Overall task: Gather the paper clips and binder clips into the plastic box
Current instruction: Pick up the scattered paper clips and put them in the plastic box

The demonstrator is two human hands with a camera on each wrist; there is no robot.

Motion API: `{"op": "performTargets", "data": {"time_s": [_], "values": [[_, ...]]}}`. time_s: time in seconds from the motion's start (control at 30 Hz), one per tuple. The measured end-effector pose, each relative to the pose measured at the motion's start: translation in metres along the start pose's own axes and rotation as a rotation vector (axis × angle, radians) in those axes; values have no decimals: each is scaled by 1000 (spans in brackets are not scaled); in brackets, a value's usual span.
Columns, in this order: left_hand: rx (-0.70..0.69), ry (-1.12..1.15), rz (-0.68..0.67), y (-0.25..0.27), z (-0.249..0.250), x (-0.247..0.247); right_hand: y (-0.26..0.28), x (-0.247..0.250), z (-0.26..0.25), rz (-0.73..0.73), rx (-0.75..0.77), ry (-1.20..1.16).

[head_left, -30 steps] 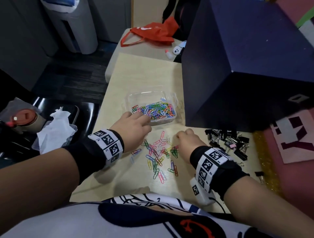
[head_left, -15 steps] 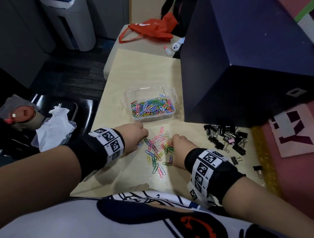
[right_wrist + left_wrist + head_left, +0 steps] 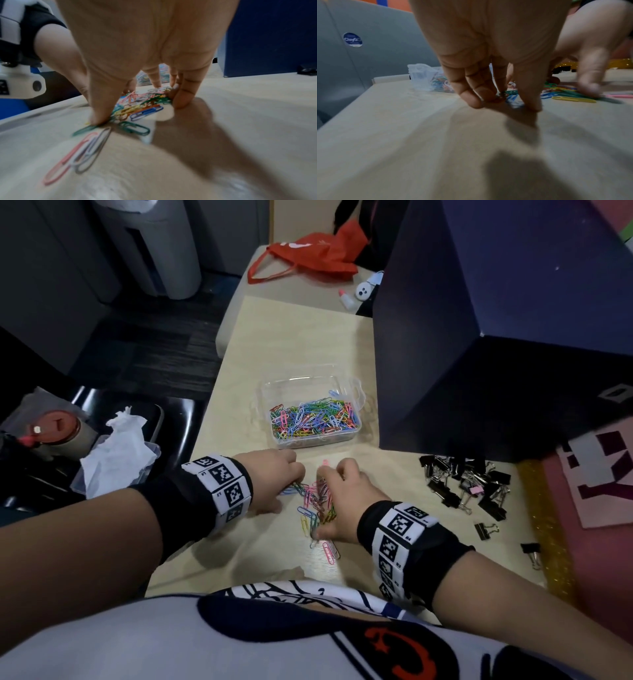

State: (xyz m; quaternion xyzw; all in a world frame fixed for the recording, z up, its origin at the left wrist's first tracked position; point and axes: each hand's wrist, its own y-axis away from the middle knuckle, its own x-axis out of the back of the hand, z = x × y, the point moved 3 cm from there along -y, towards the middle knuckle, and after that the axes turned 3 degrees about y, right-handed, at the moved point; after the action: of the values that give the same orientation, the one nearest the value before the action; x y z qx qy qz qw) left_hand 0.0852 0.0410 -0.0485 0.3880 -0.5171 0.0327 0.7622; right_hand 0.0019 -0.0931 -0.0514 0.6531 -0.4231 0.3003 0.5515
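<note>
Pale wood tabletop (image 3: 281, 344) carries everything. Clear plastic box (image 3: 310, 386) stands open near the middle, already holding many coloured clips, with bare table beyond it to the far edge. Its right wall is close to a tall dark blue box (image 3: 479, 354), leaving only a narrow gap there.

Loose paper clips (image 3: 317, 501) lie in a small heap on the near side of the box, between the two hands. Left hand (image 3: 274, 477) is on the heap's left flank, fingers bent down with tips on the table, touching blue and green clips; whether it pinches any, I cannot tell. Right hand (image 3: 342, 498) arches over the heap's right flank, fingers spread, thumb (image 3: 99, 108) pressing the near clips and little finger at the far side, raking rather than pinching. A few clips lie outside it, near the front edge.

Black binder clips (image 3: 466, 487) are piled to the right, well apart from the box, with strays toward the right edge, beside a glittery yellow strip (image 3: 544, 529).
</note>
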Motion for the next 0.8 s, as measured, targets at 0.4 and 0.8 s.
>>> {"op": "performTargets", "data": {"time_s": [0.4, 0.8], "values": [[40, 49, 97, -17, 6, 0, -27, 17, 23, 50, -41, -44], [-5, 274, 311, -10, -1, 41, -44, 80, 20, 241, -80, -174]]}}
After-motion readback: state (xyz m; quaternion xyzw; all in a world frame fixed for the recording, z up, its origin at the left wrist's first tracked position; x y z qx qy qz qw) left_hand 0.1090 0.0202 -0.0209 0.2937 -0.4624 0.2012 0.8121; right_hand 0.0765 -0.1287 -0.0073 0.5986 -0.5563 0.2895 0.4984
